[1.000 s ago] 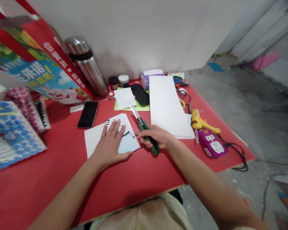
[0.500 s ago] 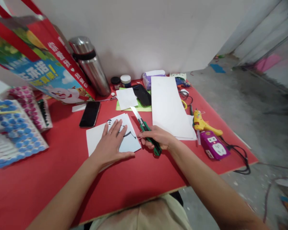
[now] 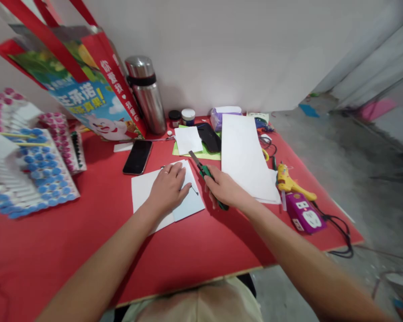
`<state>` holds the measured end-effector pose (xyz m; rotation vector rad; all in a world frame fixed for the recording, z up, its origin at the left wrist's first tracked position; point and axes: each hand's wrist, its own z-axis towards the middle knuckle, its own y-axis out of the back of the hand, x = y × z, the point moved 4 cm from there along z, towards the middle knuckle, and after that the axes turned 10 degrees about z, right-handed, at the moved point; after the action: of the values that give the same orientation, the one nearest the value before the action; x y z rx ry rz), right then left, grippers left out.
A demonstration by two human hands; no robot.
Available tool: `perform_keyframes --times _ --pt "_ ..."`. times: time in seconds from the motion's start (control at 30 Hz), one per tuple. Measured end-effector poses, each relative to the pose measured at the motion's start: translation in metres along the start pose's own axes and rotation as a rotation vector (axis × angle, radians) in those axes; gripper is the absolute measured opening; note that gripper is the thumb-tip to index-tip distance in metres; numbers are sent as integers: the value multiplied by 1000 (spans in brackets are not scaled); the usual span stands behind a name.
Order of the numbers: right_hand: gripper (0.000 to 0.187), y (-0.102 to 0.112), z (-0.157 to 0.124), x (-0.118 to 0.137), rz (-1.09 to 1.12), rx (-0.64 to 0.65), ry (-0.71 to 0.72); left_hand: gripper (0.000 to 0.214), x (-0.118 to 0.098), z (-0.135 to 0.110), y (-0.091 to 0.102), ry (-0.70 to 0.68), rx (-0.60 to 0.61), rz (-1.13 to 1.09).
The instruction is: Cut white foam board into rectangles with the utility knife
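Observation:
My left hand (image 3: 169,187) rests on white paper (image 3: 144,185) with its thumb apart and fingers slightly bent, holding nothing. Under and beside it lies a pale blue-white piece (image 3: 190,210) with black drawn marks, most of them covered by the hand. My right hand (image 3: 223,188) is closed round a green and black utility knife (image 3: 206,172), just right of the paper's edge. The knife's blade is out and points up and left, above the red table and apart from the paper.
On the red table (image 3: 87,246) lie a phone (image 3: 137,157), white sheets (image 3: 243,156), a dark pouch-like item (image 3: 208,137), a yellow glue gun (image 3: 292,183) and a purple power socket (image 3: 305,213). A steel flask (image 3: 150,96), shopping bag (image 3: 100,103) and blue-dotted craft piece (image 3: 50,174) stand left.
My left hand has shifted up the paper, its spread fingers drawn in, covering more of the drawing. The right hand has turned the knife slightly. The whole view has swung a little left.

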<state>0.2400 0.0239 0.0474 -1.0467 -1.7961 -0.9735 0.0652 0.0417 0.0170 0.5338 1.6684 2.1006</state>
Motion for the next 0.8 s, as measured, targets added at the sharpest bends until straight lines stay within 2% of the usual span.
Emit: perform_keyframes --times 0.07,0.17,0.43,0.57,0.7,0.8 --pt "23 -2 2 12 -181 0 -19 48 0 -1 -3 26 -9 -20" --pt "34 -9 5 24 -326 3 -63 49 0 -2 -4 36 6 -45" --pt "49 -19 4 33 -404 8 -136 48 2 -1 -3 44 27 -81" --pt "59 -20 6 36 -515 7 -151 48 2 -1 -5 37 12 -74" --pt "65 -22 11 43 -598 31 -112 51 2 -1 -5 43 10 -67" --pt "64 -23 15 48 -566 48 -68 52 1 -2 -4 43 16 -54"
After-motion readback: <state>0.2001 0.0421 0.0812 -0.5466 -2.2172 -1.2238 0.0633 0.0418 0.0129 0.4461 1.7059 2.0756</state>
